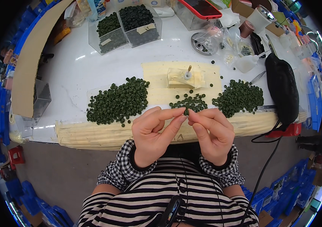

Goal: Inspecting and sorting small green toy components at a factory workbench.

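In front of my body, my left hand (154,130) is closed in a pinch. Its thumb and index fingertip hold a small round dark green button-like piece (186,112). The index fingertip of my right hand (214,132) meets that piece from the other side, while the right thumb stands apart below. Just beyond my fingers lies a small scatter of the same green pieces (191,101). A large pile of green pieces (117,100) spreads to the left, and another pile (240,96) to the right. Behind the scatter stands a tape-wrapped block (178,78) with an upright peg (189,69).
Two clear bins of dark pieces (136,19) stand at the back. Farther right are a red-edged phone (200,8), a round dish (202,43), tweezers (258,77) and a black mesh-covered object (281,89). A cardboard panel (36,60) rises on the left. Yellowish tape covers the table's front edge (93,133).
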Motion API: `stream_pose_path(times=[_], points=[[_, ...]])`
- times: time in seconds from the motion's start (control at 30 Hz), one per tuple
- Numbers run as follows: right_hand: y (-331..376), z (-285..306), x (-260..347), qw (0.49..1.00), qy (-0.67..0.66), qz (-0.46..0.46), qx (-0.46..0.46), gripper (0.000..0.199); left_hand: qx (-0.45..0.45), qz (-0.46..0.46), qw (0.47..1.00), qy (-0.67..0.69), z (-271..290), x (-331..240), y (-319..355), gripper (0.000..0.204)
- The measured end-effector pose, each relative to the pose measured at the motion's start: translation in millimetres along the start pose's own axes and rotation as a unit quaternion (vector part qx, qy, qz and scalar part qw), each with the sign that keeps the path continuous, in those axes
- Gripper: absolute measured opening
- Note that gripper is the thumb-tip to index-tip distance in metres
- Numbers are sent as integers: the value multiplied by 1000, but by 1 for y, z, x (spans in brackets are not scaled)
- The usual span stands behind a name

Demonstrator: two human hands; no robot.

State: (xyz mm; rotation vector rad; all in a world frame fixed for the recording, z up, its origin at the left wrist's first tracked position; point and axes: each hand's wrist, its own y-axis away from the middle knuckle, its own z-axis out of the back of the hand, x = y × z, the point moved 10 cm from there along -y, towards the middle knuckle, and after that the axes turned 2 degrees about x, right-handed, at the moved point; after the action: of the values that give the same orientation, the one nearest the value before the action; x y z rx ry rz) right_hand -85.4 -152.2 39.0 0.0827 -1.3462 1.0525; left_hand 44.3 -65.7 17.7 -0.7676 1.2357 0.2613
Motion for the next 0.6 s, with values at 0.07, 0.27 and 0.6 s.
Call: stream_pose_path(times=[0.07,0.27,0.6], points=[[0,0,0,1000,0,0,0,28,1,3,1000,-3,0,0,0,24],[0,0,1,1000,-3,-2,2,29,6,1,1000,-6,0,1,0,25],[0,0,0,1000,0,-4,3,29,13,0,1000,-13,-1,0,0,26]])
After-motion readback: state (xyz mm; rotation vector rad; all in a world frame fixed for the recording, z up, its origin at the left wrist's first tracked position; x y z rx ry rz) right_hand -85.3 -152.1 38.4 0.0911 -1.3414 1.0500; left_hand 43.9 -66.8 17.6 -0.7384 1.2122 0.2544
